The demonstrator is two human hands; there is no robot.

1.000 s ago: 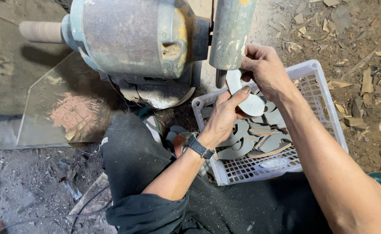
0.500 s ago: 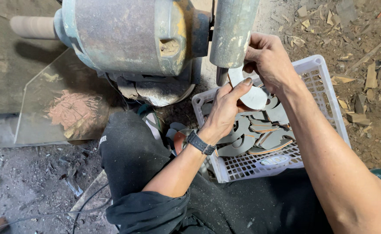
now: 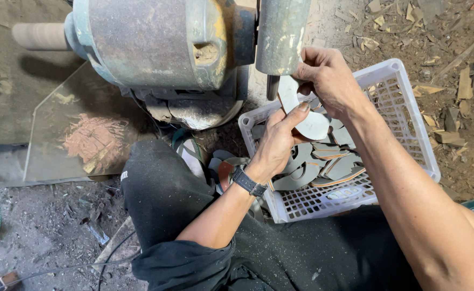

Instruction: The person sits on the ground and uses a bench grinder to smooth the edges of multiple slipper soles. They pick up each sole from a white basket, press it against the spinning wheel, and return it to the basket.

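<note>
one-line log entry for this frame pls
left hand: grips grey curved piece | right hand: grips its top, at sanding drum | white basket: more pieces

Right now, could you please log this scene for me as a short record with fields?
Setting: dirt floor strewn with wood chips
Machine: worn motor housing with a grey sanding drum
Left hand: grips the lower end of a flat curved grey piece
Right hand: holds the piece's upper end at the drum
Basket: white plastic crate holding more curved pieces
Wrist: dark watch on the left arm
</note>
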